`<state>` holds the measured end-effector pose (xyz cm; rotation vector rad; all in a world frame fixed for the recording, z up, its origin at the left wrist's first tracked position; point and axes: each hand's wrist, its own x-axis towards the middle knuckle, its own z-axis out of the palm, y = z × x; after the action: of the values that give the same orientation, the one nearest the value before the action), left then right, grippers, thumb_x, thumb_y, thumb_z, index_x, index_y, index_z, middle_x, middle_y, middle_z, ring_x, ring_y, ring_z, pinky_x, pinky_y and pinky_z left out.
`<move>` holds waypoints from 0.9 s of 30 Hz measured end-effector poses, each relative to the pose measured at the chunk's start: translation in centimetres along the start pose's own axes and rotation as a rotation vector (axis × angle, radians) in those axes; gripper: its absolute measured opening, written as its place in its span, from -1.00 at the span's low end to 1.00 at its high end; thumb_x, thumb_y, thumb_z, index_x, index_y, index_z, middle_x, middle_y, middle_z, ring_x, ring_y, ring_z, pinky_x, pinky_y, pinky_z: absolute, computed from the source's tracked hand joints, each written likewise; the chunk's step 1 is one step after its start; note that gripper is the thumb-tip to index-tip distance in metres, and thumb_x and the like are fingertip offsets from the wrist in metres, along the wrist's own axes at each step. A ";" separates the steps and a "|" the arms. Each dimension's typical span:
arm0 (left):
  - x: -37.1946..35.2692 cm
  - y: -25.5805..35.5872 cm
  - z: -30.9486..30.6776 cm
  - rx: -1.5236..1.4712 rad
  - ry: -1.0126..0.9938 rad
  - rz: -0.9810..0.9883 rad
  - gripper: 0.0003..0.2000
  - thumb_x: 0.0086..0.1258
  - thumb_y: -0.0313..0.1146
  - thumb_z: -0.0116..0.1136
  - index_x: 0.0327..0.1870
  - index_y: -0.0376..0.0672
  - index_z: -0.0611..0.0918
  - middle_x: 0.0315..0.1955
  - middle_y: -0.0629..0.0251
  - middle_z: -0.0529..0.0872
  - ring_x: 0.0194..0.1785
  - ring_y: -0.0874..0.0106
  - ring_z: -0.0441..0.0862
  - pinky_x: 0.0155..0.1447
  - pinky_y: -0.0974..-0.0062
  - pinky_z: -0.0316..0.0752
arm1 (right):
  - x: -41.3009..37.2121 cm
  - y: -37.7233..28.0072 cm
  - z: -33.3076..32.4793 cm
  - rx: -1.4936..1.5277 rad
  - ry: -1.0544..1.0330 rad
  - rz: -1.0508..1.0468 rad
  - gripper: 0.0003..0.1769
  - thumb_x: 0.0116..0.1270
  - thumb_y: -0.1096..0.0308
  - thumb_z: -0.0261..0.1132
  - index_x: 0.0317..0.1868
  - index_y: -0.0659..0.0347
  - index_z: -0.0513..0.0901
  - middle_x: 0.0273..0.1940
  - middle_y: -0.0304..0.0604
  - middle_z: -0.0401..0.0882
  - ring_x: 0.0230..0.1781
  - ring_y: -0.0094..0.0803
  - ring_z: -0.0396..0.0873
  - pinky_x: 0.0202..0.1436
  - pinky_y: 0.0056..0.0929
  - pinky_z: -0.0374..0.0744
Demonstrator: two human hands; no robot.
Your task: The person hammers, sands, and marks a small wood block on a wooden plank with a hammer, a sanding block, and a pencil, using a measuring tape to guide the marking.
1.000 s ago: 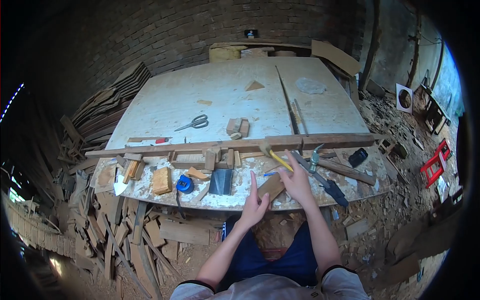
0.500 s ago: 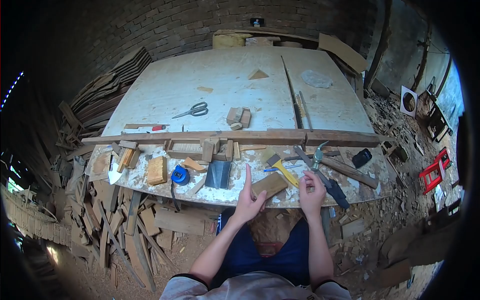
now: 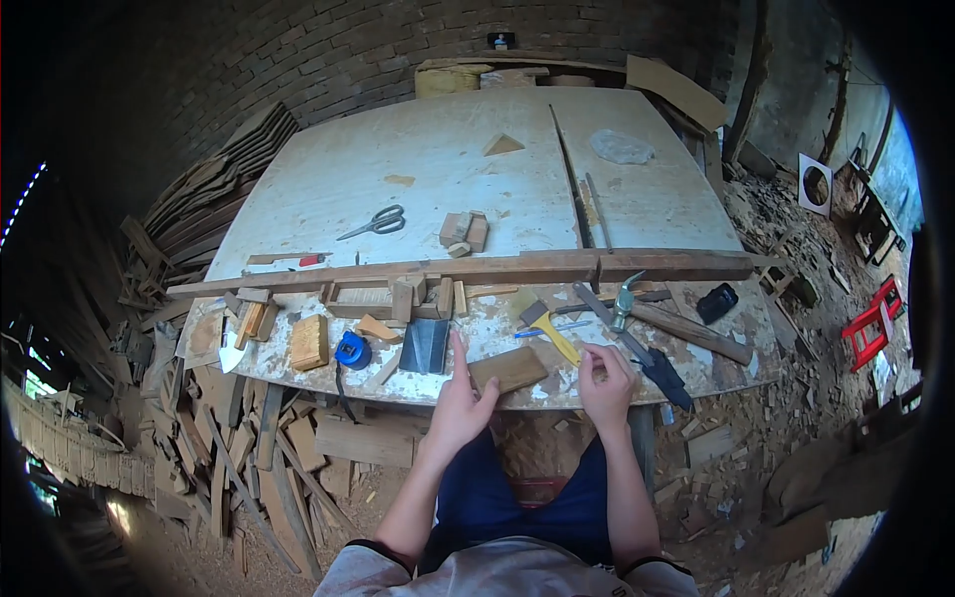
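The wood block [image 3: 509, 369] is at the middle of the table's [image 3: 328, 199] front edge, apparently being held steady. The left hand [image 3: 464, 403] clasps its left end, thumb across it, forefinger raised; lifting would call for keeping that clasp. The right hand [image 3: 607, 386] is loosely curled beside the yellow brush [image 3: 557, 341]; I cannot tell whether it pinches anything. The left hand's underside fingers are hidden.

Counting two hands [image 3: 458, 413], one brush [image 3: 557, 338], one hammer [image 3: 686, 330], one tape measure [image 3: 352, 350], one pair of scissors [image 3: 388, 219], one holed panel [image 3: 809, 204].
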<state>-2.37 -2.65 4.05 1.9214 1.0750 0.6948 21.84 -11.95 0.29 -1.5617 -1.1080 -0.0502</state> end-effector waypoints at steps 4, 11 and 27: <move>-1.0 0.1 -2.1 0.019 -0.070 -0.136 -0.10 0.70 -0.31 0.28 0.85 -0.39 -0.03 -0.40 0.06 0.79 -0.51 0.27 0.77 -0.29 0.28 0.67 | 0.1 -0.3 0.0 0.018 0.010 0.048 -0.86 0.48 0.61 0.43 -0.01 0.33 0.81 -0.24 -0.05 0.79 -0.33 -0.30 0.80 -0.19 -0.36 0.69; -2.6 -1.0 -2.4 -0.188 -0.082 -0.167 -0.20 0.68 -0.30 0.36 0.81 -0.35 0.23 -0.06 0.04 0.83 -0.45 0.39 0.81 -0.31 0.41 0.69 | 0.2 -0.1 0.1 -0.022 0.008 -0.003 -0.89 0.50 0.58 0.42 -0.03 0.32 0.81 -0.25 -0.04 0.78 -0.36 -0.25 0.82 -0.24 -0.29 0.69; -1.2 -6.0 -11.9 0.363 0.388 0.110 -0.37 0.43 -0.33 0.55 0.51 -0.30 0.66 0.22 -0.01 0.81 0.36 0.06 0.72 0.50 0.11 0.59 | 0.0 0.3 0.2 -0.029 -0.033 -0.034 -0.88 0.48 0.59 0.42 -0.03 0.29 0.79 -0.28 -0.09 0.73 -0.39 -0.26 0.77 -0.25 -0.29 0.66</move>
<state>-14.60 2.68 5.08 2.2212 1.4187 1.0206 21.91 -11.76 0.03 -1.5748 -1.1643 -0.0640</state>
